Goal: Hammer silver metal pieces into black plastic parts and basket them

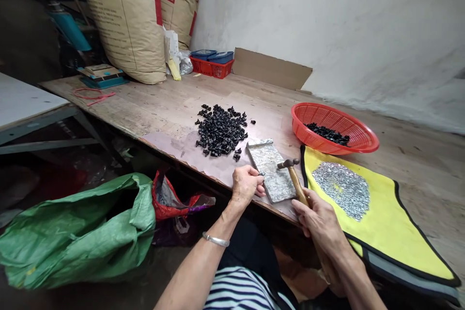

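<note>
My left hand (247, 183) is closed in a pinch at the left edge of a worn metal plate (271, 167). Between its fingertips is a small black part (262, 174), mostly covered by the fingers. My right hand (316, 213) grips the wooden handle of a hammer (296, 179), whose dark head hangs over the right side of the plate. Left of the plate lies a heap of small black parts (221, 128). On a yellow cloth (390, 213) with black edging, right of the hammer, many tiny shiny metal pieces (343, 189) are spread.
A red plastic basket (336, 126) holding black parts stands behind the cloth. Large paper sacks (123, 19), a red crate (211, 67) with blue boxes and a cardboard sheet (271, 69) are at the back. A green sack (83, 227) opens below the table's front edge, left.
</note>
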Tool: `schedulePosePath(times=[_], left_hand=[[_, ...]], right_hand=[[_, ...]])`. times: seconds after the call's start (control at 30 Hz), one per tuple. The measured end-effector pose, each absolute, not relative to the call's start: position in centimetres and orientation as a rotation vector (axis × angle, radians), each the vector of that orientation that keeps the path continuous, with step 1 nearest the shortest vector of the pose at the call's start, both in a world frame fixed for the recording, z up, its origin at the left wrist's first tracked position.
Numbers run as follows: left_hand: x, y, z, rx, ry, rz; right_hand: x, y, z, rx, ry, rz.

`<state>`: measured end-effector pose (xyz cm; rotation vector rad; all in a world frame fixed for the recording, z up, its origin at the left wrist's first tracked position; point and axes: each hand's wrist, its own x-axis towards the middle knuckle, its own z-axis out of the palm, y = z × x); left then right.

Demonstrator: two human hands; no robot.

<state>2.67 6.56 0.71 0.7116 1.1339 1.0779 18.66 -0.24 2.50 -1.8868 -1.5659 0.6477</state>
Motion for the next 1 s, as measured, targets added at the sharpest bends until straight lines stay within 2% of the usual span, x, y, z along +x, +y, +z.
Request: schedulePosePath(times=[0.07, 0.1, 0.2, 0.3, 0.4, 0.47, 0.57, 0.63, 1.0], left_hand=[[1.9, 5.5, 1.2, 0.756, 1.091, 1.096], [1.4, 4.9, 1.5, 0.79, 1.081, 1.097], [-0.2, 2.8, 2.9, 0.929, 1.078, 1.04], [-1.5, 1.2, 4.2, 1.006, 1.138, 0.995], [-1.9, 0.4, 4.9, 1.018, 1.172, 0.953], [-1.7, 0.2, 4.9, 1.021, 1.166, 0.929], [-1.1, 0.1, 4.5, 1.037, 1.122, 0.913], [-0.8, 0.0, 4.3, 1.049, 1.102, 0.905], [-0.5, 0.5, 3.5, 0.905, 0.949, 0.887]], right_hand=[[19.4, 0.4, 2.7, -1.931, -1.607, 0.786], [19.6, 0.7, 2.8, -1.96, -1.707, 0.747], [19.8, 0.9, 3.2, -2.052, -2.046, 0.345], [19.5, 0.4, 3.8, -2.218, -2.141, -0.037], [18.7, -0.7, 4.7, -2.093, -2.032, -0.177], [17.7, -1.4, 5.3, -1.905, -1.836, 0.173], [15.9, -2.2, 5.6, -1.641, -1.486, 1.028], [14.9, -2.5, 5.4, -1.49, -1.278, 1.395], [14.5, -2.4, 5.3, -1.214, -0.615, 1.726]])
